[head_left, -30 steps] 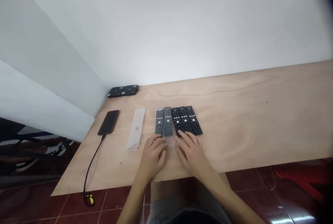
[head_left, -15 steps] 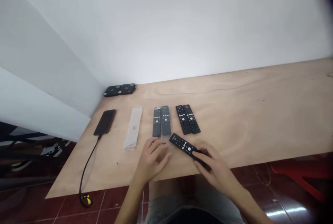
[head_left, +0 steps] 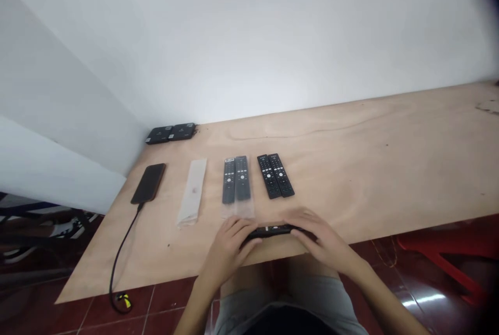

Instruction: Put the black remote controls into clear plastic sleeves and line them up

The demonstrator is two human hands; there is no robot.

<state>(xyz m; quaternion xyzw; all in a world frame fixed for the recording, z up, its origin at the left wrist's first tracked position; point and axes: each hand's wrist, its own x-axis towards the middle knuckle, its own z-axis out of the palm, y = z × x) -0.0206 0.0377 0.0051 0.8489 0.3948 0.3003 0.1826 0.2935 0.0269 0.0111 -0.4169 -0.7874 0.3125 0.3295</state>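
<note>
A black remote control (head_left: 270, 230) lies crosswise between my hands near the table's front edge, tilted so that its button face shows only as a thin strip. My left hand (head_left: 233, 241) grips its left end with fingers above and thumb below. Around its right end my right hand (head_left: 315, 233) is closed, hiding that end. Just beyond are two remotes in clear plastic sleeves (head_left: 236, 182), side by side. To their right, two bare black remotes (head_left: 275, 176) lie close together, slightly slanted. A flat whitish plastic sleeve (head_left: 193, 189) rests to the left.
A phone (head_left: 148, 183) with a black cable (head_left: 123, 254) hanging over the edge lies at the left of the wooden table (head_left: 370, 169). Two black boxes (head_left: 170, 133) sit in the back corner against the white wall. A red stool (head_left: 440, 252) stands on the right.
The remote has turned from a slant to nearly level and tipped on edge. My left hand, formerly apart from it, now grips its left end. The view has shifted slightly.
</note>
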